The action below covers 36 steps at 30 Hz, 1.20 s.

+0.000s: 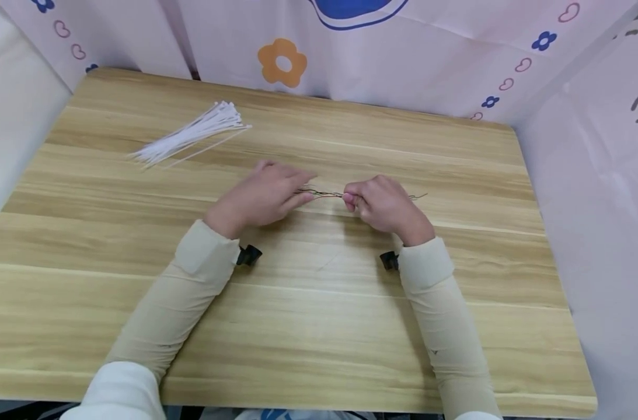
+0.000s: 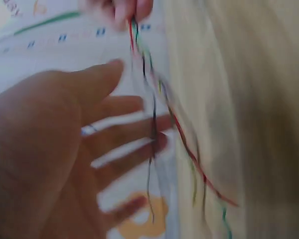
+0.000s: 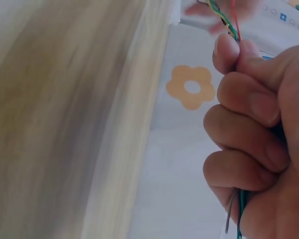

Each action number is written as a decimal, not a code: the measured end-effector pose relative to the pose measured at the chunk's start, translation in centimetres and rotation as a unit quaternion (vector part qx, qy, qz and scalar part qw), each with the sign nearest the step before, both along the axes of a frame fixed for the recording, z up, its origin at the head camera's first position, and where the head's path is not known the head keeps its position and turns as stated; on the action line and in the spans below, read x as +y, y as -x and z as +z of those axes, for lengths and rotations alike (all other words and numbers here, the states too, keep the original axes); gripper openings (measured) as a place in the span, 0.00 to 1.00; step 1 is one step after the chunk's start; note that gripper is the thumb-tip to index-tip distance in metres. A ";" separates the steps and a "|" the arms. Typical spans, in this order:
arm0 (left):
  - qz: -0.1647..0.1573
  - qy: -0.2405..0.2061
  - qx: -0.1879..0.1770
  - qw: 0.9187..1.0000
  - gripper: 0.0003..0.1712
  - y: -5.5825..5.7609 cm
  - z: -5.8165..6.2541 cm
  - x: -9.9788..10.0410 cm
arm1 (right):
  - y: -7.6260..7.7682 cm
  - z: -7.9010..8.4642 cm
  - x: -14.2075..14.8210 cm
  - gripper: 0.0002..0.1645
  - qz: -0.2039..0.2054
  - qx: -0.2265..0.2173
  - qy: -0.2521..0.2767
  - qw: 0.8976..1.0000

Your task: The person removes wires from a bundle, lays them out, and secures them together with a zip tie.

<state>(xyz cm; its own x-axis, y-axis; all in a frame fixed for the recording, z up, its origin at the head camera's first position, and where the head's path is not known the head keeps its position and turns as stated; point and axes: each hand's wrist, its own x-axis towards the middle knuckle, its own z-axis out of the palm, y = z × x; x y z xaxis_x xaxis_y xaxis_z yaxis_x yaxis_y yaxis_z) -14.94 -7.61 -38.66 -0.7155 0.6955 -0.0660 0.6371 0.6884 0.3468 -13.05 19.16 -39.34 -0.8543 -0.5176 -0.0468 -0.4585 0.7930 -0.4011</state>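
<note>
A small bundle of thin coloured wires (image 1: 326,194) stretches between the two hands above the table. My right hand (image 1: 379,201) grips the bundle with curled fingers, thumb and forefinger pinching it. Wire ends stick out past the little finger in the right wrist view. My left hand (image 1: 266,195) is held with its fingers spread and fairly straight beside the wires. In the left wrist view the loose red, green, black and yellow wire ends (image 2: 189,149) fan out and hang past those fingers (image 2: 124,132), somewhat blurred.
A pile of white cable ties (image 1: 192,135) lies on the wooden table (image 1: 319,338) at the back left. Behind the table hangs a white cloth (image 1: 403,64) with printed flowers and hearts. Each wrist carries a small black camera mount (image 1: 249,255).
</note>
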 end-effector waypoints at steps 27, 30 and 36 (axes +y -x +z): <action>0.005 -0.046 0.008 0.999 0.14 0.3 -1.3 1.6 | 0.2 0.0 1.1 0.18 -0.018 -0.035 0.010 0.999; 0.013 -0.016 -0.003 1.000 0.16 0.6 -1.6 1.0 | 0.4 -0.3 1.5 0.18 -0.030 -0.040 0.005 0.999; 0.003 -0.012 -0.024 1.000 0.14 1.1 -2.2 0.3 | 0.8 -0.7 1.4 0.19 -0.024 -0.061 -0.013 0.998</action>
